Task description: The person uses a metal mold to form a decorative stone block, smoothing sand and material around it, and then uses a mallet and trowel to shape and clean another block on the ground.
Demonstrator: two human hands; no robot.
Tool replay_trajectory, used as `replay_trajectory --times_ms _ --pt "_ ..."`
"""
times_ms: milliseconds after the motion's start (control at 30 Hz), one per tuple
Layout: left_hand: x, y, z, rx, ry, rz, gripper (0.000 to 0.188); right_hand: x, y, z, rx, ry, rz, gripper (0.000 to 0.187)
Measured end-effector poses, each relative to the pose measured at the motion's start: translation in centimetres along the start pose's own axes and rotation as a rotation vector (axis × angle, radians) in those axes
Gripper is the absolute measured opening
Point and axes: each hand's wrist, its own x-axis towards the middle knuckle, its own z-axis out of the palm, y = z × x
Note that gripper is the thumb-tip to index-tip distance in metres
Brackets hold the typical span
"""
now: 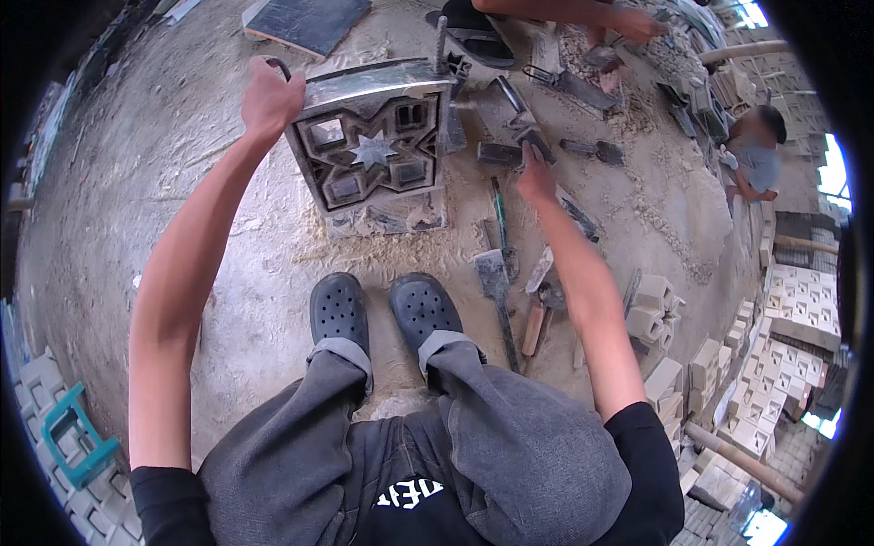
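The left hand is curled closed at the upper left corner of an open-patterned metal mould, gripping it there; the fingers wrap out of sight, so their exact hold on the dark curved handle is hard to make out. The mould stands tilted on a low, dusty base in front of the person's dark clogs, its star-shaped centre facing the person; its back is hidden, and the grey top plate covers whatever lies just behind its upper edge. The right hand is partly closed, its fingers pointing away against a dark block-like tool; whether they grip it or only touch it cannot be told, as the back of the hand covers the fingertips. Nearby on the ground are a green-handled tool and a flat-bladed scraper, which partly overlap. At the top, another person's arm is cut off by the edge, and the work at that hand is too small to tell. Far right, a blurred person is near stacked pale blocks, which bend away into the dark rim.
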Motion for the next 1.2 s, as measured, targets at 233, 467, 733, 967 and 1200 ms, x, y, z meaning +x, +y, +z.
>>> replay_trajectory --times_ms 233,467,733,967,1200 --pt "-0.3 0.3 -0.2 -0.039 0.025 0.010 0.056 1.8 0.3 0.1 -0.209 -0.157 -0.013 0.063" --pt "-0.5 0.9 -0.7 -0.060 -0.007 -0.003 0.052 -4.1 0.4 -0.8 0.205 0.047 0.055 0.043" --pt "-0.2 1.0 -0.4 -0.014 -0.060 -0.056 0.057 -14.6 -10.9 -7.5 0.556 0.279 0.286 0.039" --pt "1.1 -0.1 0.4 0.001 -0.062 -0.045 0.057 -14.9 -19.3 -7.8 0.721 0.217 0.094 0.042" --pt "0.7 0.4 0.1 -0.017 -0.057 -0.061 0.053 -12.3 -21.3 -7.4 0.472 0.375 -0.005 0.036"
